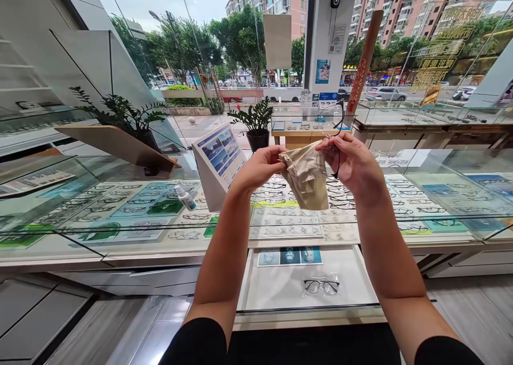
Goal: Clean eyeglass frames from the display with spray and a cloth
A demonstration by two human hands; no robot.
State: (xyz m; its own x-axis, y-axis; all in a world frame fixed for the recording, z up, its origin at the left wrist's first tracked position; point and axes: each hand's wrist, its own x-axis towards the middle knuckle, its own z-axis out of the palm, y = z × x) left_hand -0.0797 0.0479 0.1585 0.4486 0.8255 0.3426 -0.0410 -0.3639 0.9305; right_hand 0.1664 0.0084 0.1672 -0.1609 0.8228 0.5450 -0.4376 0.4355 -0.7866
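Note:
Above the glass counter, my left hand [265, 167] pinches the left edge of a creased beige cloth [306, 180] between thumb and fingers. My right hand [349, 159] is closed on a pair of dark-framed eyeglasses [339, 120], one temple sticking up past the fingers. The cloth's right end also lies at the right fingertips, against the glasses. Most of the lenses and frame are hidden by the fingers and cloth. Below, in an open white drawer [276, 287], lies another pair of glasses [321, 286] in a clear plastic bag.
The glass display counter [132, 231] holds many rows of eyeglasses. On top stand a white spray bottle [185, 198], a tilted display sign [219, 162] and a potted plant [256, 124]. A photo strip [289, 256] lies at the drawer's back.

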